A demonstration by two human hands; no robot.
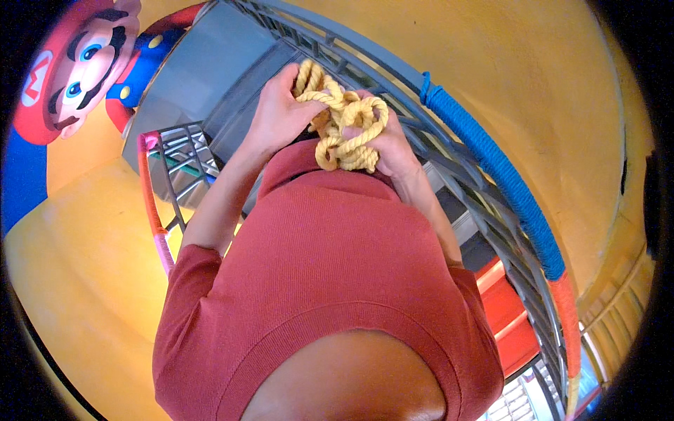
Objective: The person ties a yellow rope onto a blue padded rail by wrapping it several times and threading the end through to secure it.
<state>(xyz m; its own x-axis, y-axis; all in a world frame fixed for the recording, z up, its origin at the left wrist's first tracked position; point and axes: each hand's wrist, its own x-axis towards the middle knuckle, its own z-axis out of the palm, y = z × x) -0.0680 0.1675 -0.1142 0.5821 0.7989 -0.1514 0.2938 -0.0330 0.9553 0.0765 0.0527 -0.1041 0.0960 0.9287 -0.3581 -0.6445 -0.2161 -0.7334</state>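
At waist height: rope held two-handed

Yellow, bunched in loops, before the red top. Left hand grasps its left side; right hand grasps its right, fingers partly hidden. Blue-wrapped rail curves at right.

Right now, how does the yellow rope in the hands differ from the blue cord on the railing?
The yellow rope has thick strands; the blue cord looks thinner. The rope is bunched in loose loops, the cord in tight turns. The left hand and right hand hold the rope; the cord wraps the railing. Both are cordage.
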